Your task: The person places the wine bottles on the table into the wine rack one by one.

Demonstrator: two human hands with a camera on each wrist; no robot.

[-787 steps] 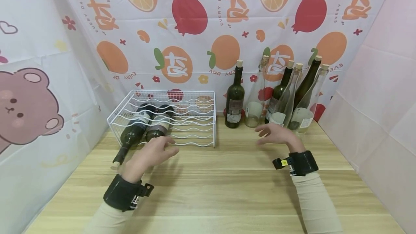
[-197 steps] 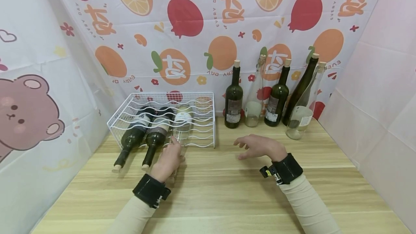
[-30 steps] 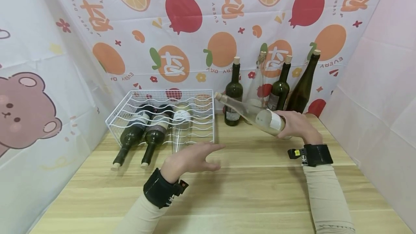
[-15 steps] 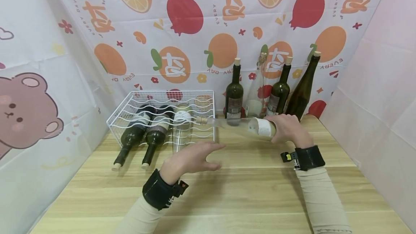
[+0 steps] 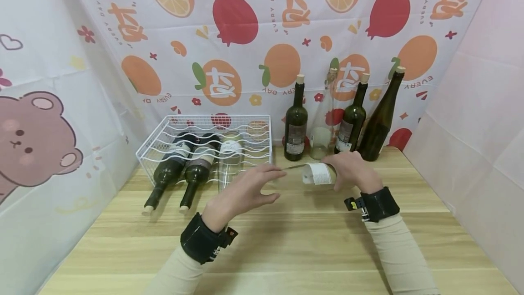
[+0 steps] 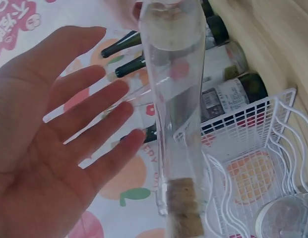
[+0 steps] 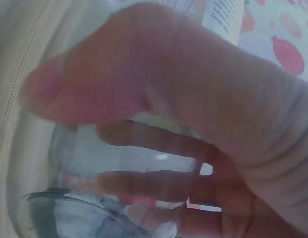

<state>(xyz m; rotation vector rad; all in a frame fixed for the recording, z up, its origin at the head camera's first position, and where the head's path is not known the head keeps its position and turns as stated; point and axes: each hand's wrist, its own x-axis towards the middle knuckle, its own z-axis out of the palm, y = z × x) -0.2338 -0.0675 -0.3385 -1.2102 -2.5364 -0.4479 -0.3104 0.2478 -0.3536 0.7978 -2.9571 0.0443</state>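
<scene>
My right hand (image 5: 355,172) grips the base end of a clear glass bottle (image 5: 321,174) with a white label, held sideways above the table, neck pointing left. In the right wrist view, thumb and fingers (image 7: 144,188) wrap round the glass. My left hand (image 5: 241,192) is held out by the neck, fingers spread and holding nothing. The left wrist view shows the bottle's cork (image 6: 186,206) beside that hand; whether they touch I cannot tell. A white wire rack (image 5: 219,115) holds two dark green bottles (image 5: 196,174) and a clear bottle (image 5: 231,149), partly hidden by my left hand.
Right of the rack, along the back curtain, stand a dark bottle (image 5: 296,124), a clear corked bottle (image 5: 320,140), another dark bottle (image 5: 351,122) and a leaning dark green bottle (image 5: 378,124). Curtains enclose the wooden table (image 5: 311,245) at the back and sides.
Since 6.6 seconds ago, the rightmost clear bottle has been picked up by my right hand. Over the last second it tipped level and moved left and down. My left hand has left the racked clear bottle.
</scene>
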